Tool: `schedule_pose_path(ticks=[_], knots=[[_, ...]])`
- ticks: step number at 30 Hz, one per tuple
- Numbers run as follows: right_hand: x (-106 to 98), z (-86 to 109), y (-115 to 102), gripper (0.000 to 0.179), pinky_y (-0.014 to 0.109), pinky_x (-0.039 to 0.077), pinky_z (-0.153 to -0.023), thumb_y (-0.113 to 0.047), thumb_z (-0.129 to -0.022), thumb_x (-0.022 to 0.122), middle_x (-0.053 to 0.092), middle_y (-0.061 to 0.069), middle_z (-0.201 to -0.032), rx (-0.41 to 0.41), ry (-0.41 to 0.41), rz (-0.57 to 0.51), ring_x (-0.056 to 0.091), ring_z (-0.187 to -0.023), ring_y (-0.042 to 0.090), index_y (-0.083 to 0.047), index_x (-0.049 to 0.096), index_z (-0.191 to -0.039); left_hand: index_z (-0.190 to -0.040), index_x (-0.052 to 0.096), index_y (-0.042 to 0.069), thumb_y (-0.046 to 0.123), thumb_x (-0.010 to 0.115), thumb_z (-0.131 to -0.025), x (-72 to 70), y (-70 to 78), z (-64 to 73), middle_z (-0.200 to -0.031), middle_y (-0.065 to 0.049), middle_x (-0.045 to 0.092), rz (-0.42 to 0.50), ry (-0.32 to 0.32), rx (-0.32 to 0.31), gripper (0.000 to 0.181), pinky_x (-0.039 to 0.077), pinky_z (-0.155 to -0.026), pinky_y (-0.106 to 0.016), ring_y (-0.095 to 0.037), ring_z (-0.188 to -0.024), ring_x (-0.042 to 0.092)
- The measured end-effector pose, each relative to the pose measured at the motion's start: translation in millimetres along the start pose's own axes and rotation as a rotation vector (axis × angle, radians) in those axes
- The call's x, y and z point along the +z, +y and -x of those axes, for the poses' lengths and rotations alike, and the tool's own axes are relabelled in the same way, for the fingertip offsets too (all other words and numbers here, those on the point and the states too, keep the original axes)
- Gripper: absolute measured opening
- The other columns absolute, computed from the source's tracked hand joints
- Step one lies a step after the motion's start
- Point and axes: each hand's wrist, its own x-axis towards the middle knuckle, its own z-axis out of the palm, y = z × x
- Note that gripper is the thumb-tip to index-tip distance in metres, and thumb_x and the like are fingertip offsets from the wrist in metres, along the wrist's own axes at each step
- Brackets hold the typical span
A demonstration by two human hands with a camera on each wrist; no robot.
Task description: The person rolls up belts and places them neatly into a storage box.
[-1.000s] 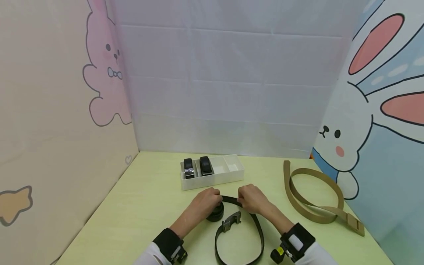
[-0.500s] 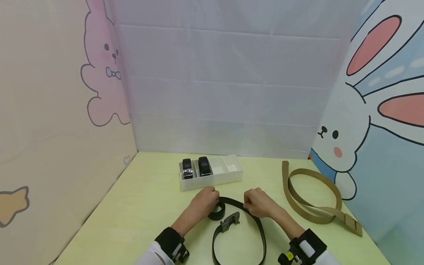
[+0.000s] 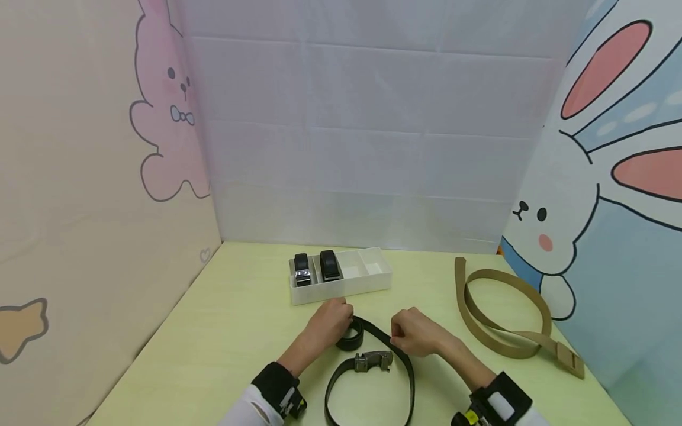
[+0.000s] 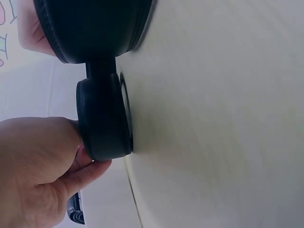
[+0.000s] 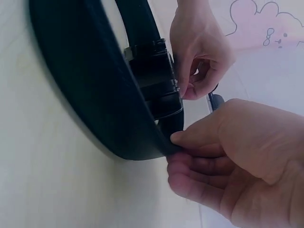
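A black leather belt [image 3: 412, 387] stands on its edge on the table in a wide loop, one end rolled into a small coil [image 3: 348, 345]. My left hand [image 3: 326, 324] holds that coil from its far left side; in the left wrist view, thumb and fingers grip the coil [image 4: 102, 118]. To the right, my right hand [image 3: 418, 333] pinches the strap between thumb and fingers, as the right wrist view shows at the strap [image 5: 137, 147]. The dark metal buckle [image 3: 374, 360] lies inside the loop, between the hands and nearer the body.
Behind the hands stands a white divided tray [image 3: 346, 291]; its left compartments hold a rolled black belt with a shiny buckle [image 3: 302, 276] and another black roll [image 3: 330, 266]. A tan webbing belt [image 3: 570, 360] lies loosely looped at the right. Printed cloth walls enclose the table.
My right hand has slid right along the strap, away from the left hand. The buckle has turned flatter, and the belt's loop has shifted left. The left hand stays at the coil.
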Motion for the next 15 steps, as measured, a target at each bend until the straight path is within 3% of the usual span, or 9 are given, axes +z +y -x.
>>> schedule_pose_path(ticks=[1,2,3,7,8,9,10,11,15], knots=[[-1,-1.6,-1,0.018,0.024,0.047,-0.061,-0.005,-0.102,0.078,0.066,-0.007,-0.073,0.006,-0.028,-0.008,0.051,-0.060,0.000,-0.012,0.075,-0.085,-0.077,0.074,0.021,0.011,0.084,-0.096,-15.1,7.5,-0.5,-0.072,0.007,0.058,0.018,-0.010,-0.001,0.024,0.037,-0.056,-0.018,-0.001,-0.063,0.046],[-2,-3.8,-3,0.018,0.024,0.048,-0.061,-0.006,-0.102,0.077,0.067,-0.007,-0.073,0.009,-0.053,-0.010,0.052,-0.061,0.000,-0.012,0.076,-0.086,-0.078,0.075,0.020,0.013,0.083,-0.099,-15.8,6.2,0.5,-0.074,0.007,0.059,0.023,-0.003,0.014,0.023,0.038,-0.057,-0.018,-0.002,-0.065,0.048],[-3,-6.3,-4,0.017,0.025,0.048,-0.062,-0.007,-0.103,0.077,0.067,-0.007,-0.075,0.016,-0.074,-0.011,0.053,-0.061,0.001,-0.012,0.076,-0.087,-0.080,0.076,0.019,0.011,0.083,-0.099,-29.7,12.4,1.2,-0.075,0.005,0.061,0.023,-0.005,0.021,0.022,0.040,-0.058,-0.020,-0.003,-0.066,0.051],[-4,-19.2,-11,0.012,0.026,0.048,-0.063,-0.011,-0.105,0.075,0.069,-0.006,-0.079,0.027,-0.092,-0.036,0.055,-0.065,0.003,-0.010,0.078,-0.093,-0.080,0.076,0.014,0.010,0.081,-0.102,-54.9,24.8,1.2,-0.077,0.000,0.065,0.048,0.012,0.054,0.023,0.045,-0.060,-0.030,-0.010,-0.069,0.055],[-3,-23.1,-12,0.011,0.026,0.048,-0.064,-0.012,-0.106,0.075,0.070,-0.005,-0.080,0.031,-0.080,-0.051,0.056,-0.067,0.004,-0.009,0.078,-0.095,-0.080,0.076,0.015,0.012,0.081,-0.102,-46.5,20.1,1.0,-0.077,0.001,0.064,0.038,0.019,0.063,0.023,0.044,-0.059,-0.032,-0.010,-0.069,0.055],[-2,-27.4,-13,0.011,0.026,0.049,-0.065,-0.014,-0.106,0.075,0.072,-0.003,-0.083,0.029,-0.062,-0.066,0.058,-0.069,0.005,-0.008,0.079,-0.098,-0.080,0.076,0.015,0.009,0.082,-0.100,-52.4,24.6,-1.1,-0.076,0.000,0.064,0.048,0.002,0.053,0.022,0.045,-0.058,-0.033,-0.010,-0.069,0.055],[-2,-32.2,-12,0.012,0.027,0.051,-0.067,-0.016,-0.107,0.076,0.074,-0.001,-0.086,0.023,-0.047,-0.082,0.061,-0.072,0.006,-0.007,0.079,-0.101,-0.079,0.076,0.016,0.010,0.083,-0.100,-42.1,20.6,-3.0,-0.075,0.001,0.064,0.058,-0.002,0.048,0.023,0.044,-0.056,-0.034,-0.009,-0.068,0.055],[1,-37.6,-9,0.013,0.029,0.053,-0.069,-0.017,-0.107,0.076,0.077,0.002,-0.089,0.014,-0.033,-0.095,0.064,-0.075,0.008,-0.005,0.080,-0.104,-0.080,0.077,0.015,0.009,0.083,-0.099,-40.6,20.2,-5.2,-0.076,0.000,0.065,0.063,-0.022,0.038,0.021,0.046,-0.057,-0.034,-0.010,-0.068,0.058],[20,-64.5,22,0.023,0.033,0.059,-0.074,-0.027,-0.107,0.077,0.082,0.003,-0.101,-0.059,0.028,-0.100,0.071,-0.085,0.008,-0.006,0.081,-0.115,-0.081,0.079,0.019,0.010,0.084,-0.098,-18.4,12.8,-9.2,-0.076,0.003,0.066,0.072,-0.023,0.049,0.020,0.045,-0.058,-0.027,-0.008,-0.068,0.059]])
